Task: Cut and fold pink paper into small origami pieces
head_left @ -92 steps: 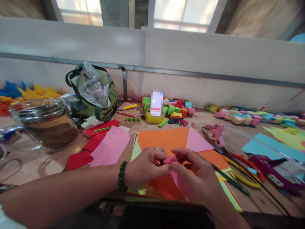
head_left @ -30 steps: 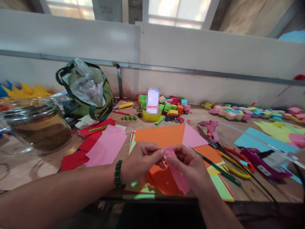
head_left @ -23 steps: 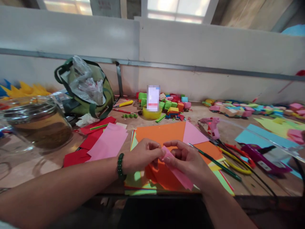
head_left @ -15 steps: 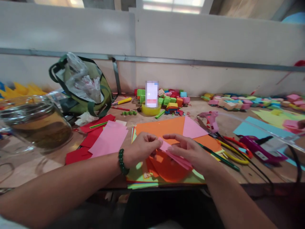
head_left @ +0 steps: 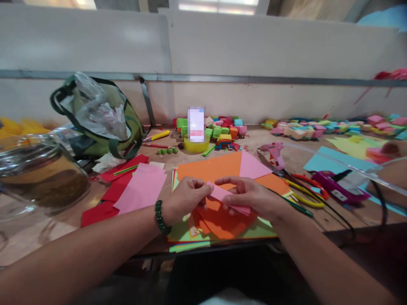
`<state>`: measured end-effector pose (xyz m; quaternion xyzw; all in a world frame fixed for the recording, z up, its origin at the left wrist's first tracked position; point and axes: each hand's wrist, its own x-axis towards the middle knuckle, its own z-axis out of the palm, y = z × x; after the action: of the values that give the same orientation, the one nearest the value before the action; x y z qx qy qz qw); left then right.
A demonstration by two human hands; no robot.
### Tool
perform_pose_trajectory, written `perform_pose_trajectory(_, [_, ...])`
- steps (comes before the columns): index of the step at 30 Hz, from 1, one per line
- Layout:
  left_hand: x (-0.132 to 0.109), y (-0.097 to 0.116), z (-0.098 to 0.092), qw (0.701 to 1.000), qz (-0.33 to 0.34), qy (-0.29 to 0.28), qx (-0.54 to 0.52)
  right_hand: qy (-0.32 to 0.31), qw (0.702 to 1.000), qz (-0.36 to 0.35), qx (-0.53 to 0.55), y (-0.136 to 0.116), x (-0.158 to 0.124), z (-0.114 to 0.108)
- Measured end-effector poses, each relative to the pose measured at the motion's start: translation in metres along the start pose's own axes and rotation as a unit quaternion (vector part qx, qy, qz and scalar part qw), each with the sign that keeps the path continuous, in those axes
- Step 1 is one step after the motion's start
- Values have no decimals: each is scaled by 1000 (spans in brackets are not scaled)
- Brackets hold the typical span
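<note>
"Since the left hand (head_left: 188, 195) and right hand (head_left: 252, 197) both pinch the pink strip (head_left: 219, 193) above the orange paper (head_left: 213, 164), how is it best handled?"

"Lightly, I'd judge, with its edges kept even."

"And the pose?"

"Right thumb (head_left: 232, 199) on top, right forefinger (head_left: 226, 181) pointing toward the left hand."

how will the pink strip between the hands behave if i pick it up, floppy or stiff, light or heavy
The pink strip is probably light, as it looks like thin paper, pinched in the left hand's fingertips. It may be fairly stiff, since it spans to the right hand without obvious sag. Being thin, it would likely crease if pushed.
</note>
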<state>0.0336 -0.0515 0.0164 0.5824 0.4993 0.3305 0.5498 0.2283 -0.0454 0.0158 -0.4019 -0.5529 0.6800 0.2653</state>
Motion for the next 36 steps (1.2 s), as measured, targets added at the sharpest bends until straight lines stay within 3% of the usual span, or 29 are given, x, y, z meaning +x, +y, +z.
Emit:
perform_pose_trajectory(5, [6, -6, -4, 1000, -21, 13, -10, 37, 999, -8, 12, 2, -4, -8])
perform_pose_trajectory(10, [10, -12, -8, 998, 19, 47, -31, 112, 993, -11, 36, -4, -4, -6])
perform_pose_trajectory(18, [13, -16, -9, 999, 23, 43, -25, 148, 988, -49, -4, -5, -5, -8])
perform_pose_trajectory(21, [14, -16, -10, 1000, 13, 22, 16, 144, 987, -51, -45, -4, -5, -11])
perform_pose_trajectory(23, [15, -16, -13, 995, 14, 8, 101, 141, 987, -33, -69, -2, -4, -12])
perform_pose_trajectory(27, [18, -20, -20, 947, 57, 15, 317, 143, 983, 19, -114, 4, 0, -9])
perform_pose_trajectory(31, [20, -26, -24, 884, 95, 30, 458, 140, 961, 3, -239, 9, 2, -6])
perform_pose_trajectory(34, [21, -26, -25, 836, 213, 43, 505, 152, 892, -39, -424, 9, 0, -8])
perform_pose_trajectory(36, [22, -24, -24, 803, 317, -20, 504, 174, 826, -86, -529, 8, -1, -9])
